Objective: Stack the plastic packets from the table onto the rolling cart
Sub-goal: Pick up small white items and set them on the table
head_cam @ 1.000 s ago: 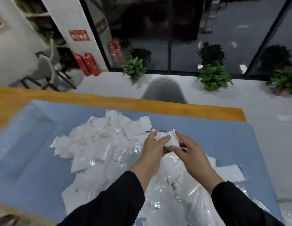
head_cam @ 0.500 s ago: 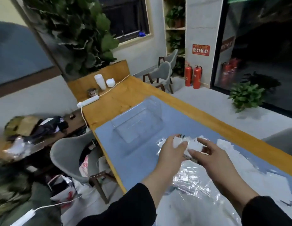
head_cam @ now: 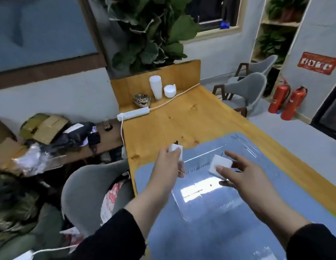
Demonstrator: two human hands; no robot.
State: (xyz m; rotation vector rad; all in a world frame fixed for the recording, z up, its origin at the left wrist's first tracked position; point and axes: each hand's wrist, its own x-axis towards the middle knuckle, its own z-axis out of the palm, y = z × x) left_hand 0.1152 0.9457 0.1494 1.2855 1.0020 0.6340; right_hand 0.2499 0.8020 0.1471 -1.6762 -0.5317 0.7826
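Packets [head_cam: 220, 163] seemingly in both hands

Head-worn view, down over table [head_cam: 191, 119]

Left hand [head_cam: 170, 163]: grips a white packet [head_cam: 176, 149] above the blue mat's edge.
Right hand [head_cam: 238, 174]: fingers spread, thumb pinning a second white packet [head_cam: 220, 164] over a clear plastic bin [head_cam: 244, 147].
Table [head_cam: 182, 121]: wooden — white power strip [head_cam: 133, 113], cup stack [head_cam: 156, 87].
Beside table: grey chair [head_cam: 88, 184].
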